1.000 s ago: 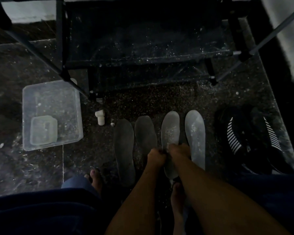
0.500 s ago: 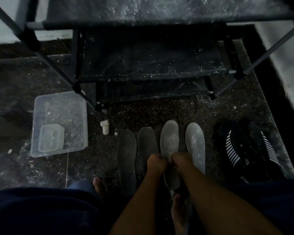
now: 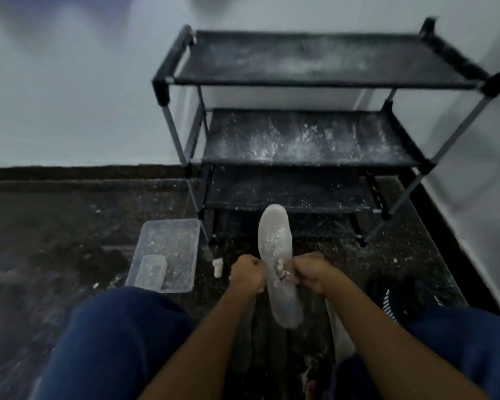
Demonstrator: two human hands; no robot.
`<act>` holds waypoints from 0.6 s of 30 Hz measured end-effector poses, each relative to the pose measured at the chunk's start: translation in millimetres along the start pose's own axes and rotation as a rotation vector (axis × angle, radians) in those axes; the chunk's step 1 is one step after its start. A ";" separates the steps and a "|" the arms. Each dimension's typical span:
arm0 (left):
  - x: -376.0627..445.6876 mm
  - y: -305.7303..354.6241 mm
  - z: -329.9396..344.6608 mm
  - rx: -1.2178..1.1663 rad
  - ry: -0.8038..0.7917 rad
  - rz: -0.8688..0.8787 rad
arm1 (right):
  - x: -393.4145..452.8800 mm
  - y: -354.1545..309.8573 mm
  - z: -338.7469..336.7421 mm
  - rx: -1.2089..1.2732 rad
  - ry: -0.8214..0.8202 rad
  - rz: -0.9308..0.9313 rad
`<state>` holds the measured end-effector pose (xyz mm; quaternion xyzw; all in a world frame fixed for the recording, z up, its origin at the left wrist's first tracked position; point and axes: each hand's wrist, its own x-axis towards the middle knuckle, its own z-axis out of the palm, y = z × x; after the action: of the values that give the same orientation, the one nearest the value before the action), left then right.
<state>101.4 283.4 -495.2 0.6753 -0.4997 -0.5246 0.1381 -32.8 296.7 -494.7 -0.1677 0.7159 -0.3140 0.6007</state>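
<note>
Item: one pale, powder-dusted insole [image 3: 274,241], held off the floor between the two hands. Its long axis ran straight away from the person, far end toward the shoe rack [image 3: 300,137], near end over the knees. The left hand [image 3: 247,274] was curled on its left edge and the right hand [image 3: 312,274] pinched its right edge, both at mid-length and equally near. A clear tub [image 3: 171,222] and a small white piece [image 3: 217,267] lay on the floor to the left, striped black shoes [image 3: 401,298] to the right. Nothing stood between the insole and the rack.
</note>
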 end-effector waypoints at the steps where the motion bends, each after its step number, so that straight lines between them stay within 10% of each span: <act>1: -11.0 11.1 -10.8 -0.010 -0.017 0.016 | -18.0 -10.4 -2.3 0.014 -0.028 -0.023; 18: -75.7 65.4 -44.5 -0.742 -0.364 0.082 | -139.2 -48.0 -44.5 0.001 -0.320 -0.129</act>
<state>108.2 300.2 -387.2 0.4554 -0.3197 -0.7740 0.3022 -51.5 357.8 -354.7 -0.2610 0.5986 -0.3213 0.6858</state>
